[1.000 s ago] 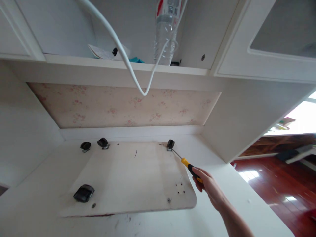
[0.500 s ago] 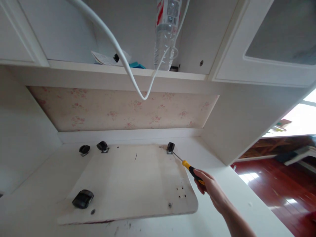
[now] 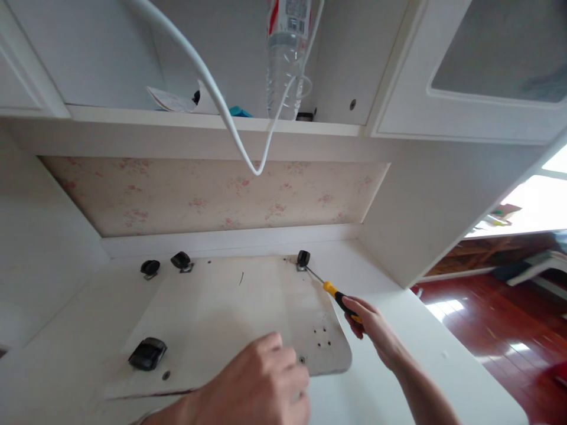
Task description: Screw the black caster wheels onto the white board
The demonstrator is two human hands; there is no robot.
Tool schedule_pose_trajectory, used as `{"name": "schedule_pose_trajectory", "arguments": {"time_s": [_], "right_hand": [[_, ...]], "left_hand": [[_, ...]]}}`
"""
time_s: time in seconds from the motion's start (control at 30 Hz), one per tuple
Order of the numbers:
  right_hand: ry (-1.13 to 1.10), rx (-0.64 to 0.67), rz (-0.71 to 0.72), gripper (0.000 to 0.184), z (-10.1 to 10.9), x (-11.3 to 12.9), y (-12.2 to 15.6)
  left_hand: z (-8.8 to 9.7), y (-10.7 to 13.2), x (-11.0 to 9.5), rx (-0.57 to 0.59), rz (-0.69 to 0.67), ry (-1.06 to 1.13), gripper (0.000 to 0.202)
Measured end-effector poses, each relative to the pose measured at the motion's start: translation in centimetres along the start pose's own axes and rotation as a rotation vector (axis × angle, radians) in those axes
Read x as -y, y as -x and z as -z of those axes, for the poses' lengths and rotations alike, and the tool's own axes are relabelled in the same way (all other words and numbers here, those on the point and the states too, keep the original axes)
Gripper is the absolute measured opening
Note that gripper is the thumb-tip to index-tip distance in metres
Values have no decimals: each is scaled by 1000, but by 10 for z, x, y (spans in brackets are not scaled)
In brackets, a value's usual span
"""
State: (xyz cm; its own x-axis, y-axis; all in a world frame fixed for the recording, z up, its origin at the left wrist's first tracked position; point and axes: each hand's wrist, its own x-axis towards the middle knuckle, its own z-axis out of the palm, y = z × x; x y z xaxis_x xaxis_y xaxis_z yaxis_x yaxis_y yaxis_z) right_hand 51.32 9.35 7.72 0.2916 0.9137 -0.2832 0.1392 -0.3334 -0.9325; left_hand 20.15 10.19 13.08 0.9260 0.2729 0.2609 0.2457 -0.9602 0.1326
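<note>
A yellow-and-black screwdriver is gripped by its handle in my right hand. Its shaft slants up and left to the metal plate of a black caster wheel, at the far right corner of a white board. Low in the foreground, my left hand hovers over the board's near edge with fingers curled in. Whatever it may hold is hidden. Another caster sits at the board's far left corner, and a larger-looking one at its near left.
A loose caster lies left of the board on the white surface. Overhead, a white cable hangs before a cabinet shelf holding a plastic bottle and papers. A side panel rises at right.
My left hand has come into view from below, over the board's near edge. My right hand keeps the screwdriver at the same caster. The view has shifted slightly.
</note>
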Motion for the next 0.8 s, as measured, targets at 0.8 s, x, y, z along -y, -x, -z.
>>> {"name": "schedule_pose_trajectory", "arguments": {"time_s": [0.8], "right_hand": [[-75,32,-41,41,-2,-7,1]], "left_hand": [[-72,-118,104,-11,395,-47,41]]}}
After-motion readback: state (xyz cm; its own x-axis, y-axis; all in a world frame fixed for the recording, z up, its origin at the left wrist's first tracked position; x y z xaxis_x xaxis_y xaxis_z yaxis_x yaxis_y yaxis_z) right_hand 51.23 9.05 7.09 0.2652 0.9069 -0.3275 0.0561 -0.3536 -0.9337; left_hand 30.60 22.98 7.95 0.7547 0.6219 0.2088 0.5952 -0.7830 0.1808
